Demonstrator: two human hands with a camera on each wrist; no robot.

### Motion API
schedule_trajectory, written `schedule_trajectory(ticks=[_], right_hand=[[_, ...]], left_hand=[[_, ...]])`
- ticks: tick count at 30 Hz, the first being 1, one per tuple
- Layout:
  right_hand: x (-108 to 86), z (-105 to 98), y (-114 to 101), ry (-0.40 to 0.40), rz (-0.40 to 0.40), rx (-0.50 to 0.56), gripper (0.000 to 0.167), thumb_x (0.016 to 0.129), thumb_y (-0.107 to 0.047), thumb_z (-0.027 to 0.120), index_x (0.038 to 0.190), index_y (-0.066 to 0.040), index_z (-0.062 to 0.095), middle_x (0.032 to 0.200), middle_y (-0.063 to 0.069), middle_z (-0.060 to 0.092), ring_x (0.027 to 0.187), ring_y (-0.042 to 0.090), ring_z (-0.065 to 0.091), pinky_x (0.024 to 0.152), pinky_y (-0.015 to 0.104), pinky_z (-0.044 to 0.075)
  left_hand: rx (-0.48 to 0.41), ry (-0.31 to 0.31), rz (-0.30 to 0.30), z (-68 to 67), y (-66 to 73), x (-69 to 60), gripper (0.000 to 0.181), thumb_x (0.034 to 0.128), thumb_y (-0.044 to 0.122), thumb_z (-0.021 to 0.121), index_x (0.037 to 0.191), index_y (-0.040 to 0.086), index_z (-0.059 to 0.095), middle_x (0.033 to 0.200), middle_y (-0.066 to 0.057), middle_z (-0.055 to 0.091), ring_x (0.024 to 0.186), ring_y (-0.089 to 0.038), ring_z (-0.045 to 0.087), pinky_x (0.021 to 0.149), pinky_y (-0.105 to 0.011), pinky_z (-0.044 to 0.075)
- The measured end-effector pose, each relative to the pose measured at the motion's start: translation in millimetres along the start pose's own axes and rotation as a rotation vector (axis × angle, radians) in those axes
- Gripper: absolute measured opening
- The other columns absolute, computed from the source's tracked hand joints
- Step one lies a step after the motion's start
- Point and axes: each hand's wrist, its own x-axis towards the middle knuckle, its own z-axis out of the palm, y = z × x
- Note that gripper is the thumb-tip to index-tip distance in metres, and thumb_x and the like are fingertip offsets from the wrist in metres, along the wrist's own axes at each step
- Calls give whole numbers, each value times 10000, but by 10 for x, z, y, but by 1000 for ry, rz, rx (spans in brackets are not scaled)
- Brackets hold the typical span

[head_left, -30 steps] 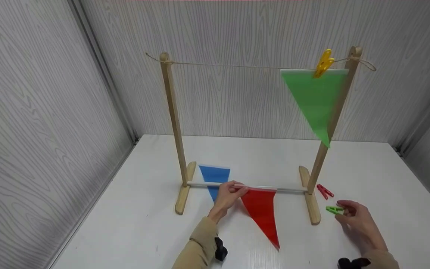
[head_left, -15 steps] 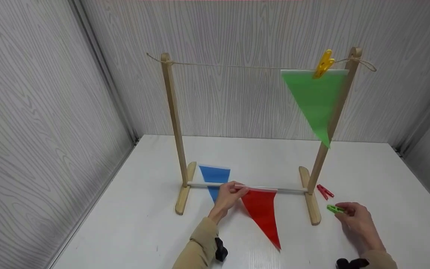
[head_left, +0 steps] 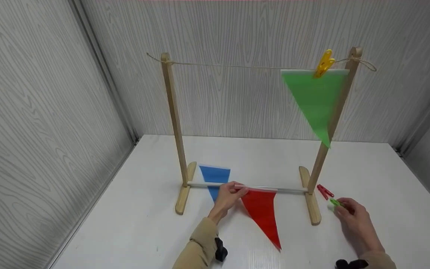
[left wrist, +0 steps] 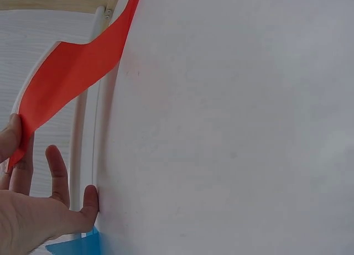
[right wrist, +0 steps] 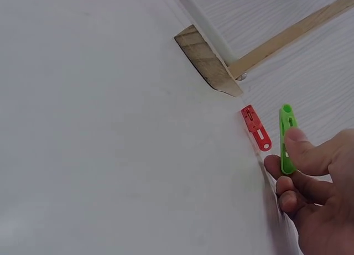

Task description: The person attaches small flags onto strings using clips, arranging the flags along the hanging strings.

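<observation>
My left hand pinches the red triangular pennant by one corner of its white-edged top, and the pennant's point hangs toward me. In the left wrist view the red pennant curves away from thumb and fingers, the other fingers spread. Over on the right, my right hand holds a green clothespin between thumb and fingers, just off the table. Close by lies a red clothespin on the table. Behind my left hand the blue pennant lies flat, partly covered by the hand and a white rod.
A wooden stand has a left post, a right post and a low white crossbar. A string spans the post tops. A yellow clothespin clips a green pennant to it near the right post.
My right hand has lifted the green clothespin slightly and turned it, moving a little away from me toward the red clothespin. The left hand and red pennant have hardly moved.
</observation>
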Motion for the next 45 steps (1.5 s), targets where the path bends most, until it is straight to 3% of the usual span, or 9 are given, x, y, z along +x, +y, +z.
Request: schedule_trajectory(ticks=[8, 13, 17, 21, 25, 30, 35, 40, 45], right_hand=[[-23, 29, -47, 66, -45, -15, 438, 1083, -271, 452, 1371, 50, 531, 1242, 286, 613, 923, 156, 555, 742, 208, 453], [-29, 60, -56, 108, 18, 53, 616, 1078, -462, 362, 1392, 32, 553, 1219, 218, 631, 871, 88, 499, 701, 158, 429], [-29, 90, -79, 109, 43, 102, 623, 1091, -459, 291, 1395, 14, 559, 1226, 182, 610, 918, 106, 475, 735, 136, 401], [-42, 108, -131, 125, 58, 215, 621, 1094, -457, 264, 1390, 2, 558, 1007, 60, 582, 874, 89, 464, 710, 174, 397], [-66, 116, -197, 183, 41, 330, 632, 1085, -485, 260, 1353, -2, 566, 813, -54, 473, 782, 89, 436, 655, 232, 373], [-64, 135, -287, 272, 15, 483, 539, 1092, -451, 271, 1207, -66, 629, 766, -52, 430, 728, 104, 406, 652, 248, 350], [-78, 109, -407, 278, 42, 596, 492, 1082, -496, 256, 1089, -190, 641, 806, -69, 439, 796, 100, 423, 737, 244, 357], [-90, 92, -568, 290, -116, 812, 416, 1075, -426, 394, 1098, -124, 678, 833, -54, 517, 792, 114, 476, 740, 187, 415], [-126, 33, -749, 239, -271, 1065, 232, 1022, -269, 569, 1099, -82, 683, 968, -17, 628, 820, 96, 602, 816, 110, 532]], left_hand=[[15, -5, 40, 18, 13, 1, 235, 950, 200, 706, 1087, 9, 711, 1035, -166, 767, 950, -187, 711, 1000, -423, 539], [17, 24, 45, 21, 8, 4, 238, 946, 218, 712, 1099, 36, 712, 1048, -134, 772, 967, -175, 717, 1043, -446, 531], [30, 60, 33, 27, 21, -4, 234, 939, 245, 722, 1099, 75, 716, 1054, -87, 776, 965, -152, 720, 1044, -440, 540], [31, 69, 33, 34, 59, -3, 229, 939, 265, 721, 1094, 95, 718, 1057, -72, 776, 968, -153, 717, 1030, -422, 551], [19, 60, 80, 29, 119, 3, 233, 946, 257, 713, 1088, 72, 716, 1053, -108, 773, 972, -181, 720, 1000, -407, 565], [14, 59, 161, 7, 209, 26, 229, 949, 237, 709, 1071, 42, 721, 1029, -154, 767, 959, -198, 722, 923, -364, 592], [18, 88, 206, -26, 314, 51, 219, 941, 238, 720, 1056, 51, 728, 1020, -148, 767, 962, -205, 717, 921, -395, 594], [-1, 101, 268, -73, 462, 59, 192, 943, 204, 716, 1041, 40, 730, 1006, -161, 769, 972, -231, 725, 1002, -461, 550], [5, 95, 305, -111, 626, 46, 189, 947, 207, 712, 1038, 41, 727, 1010, -143, 763, 964, -189, 722, 927, -369, 591]])
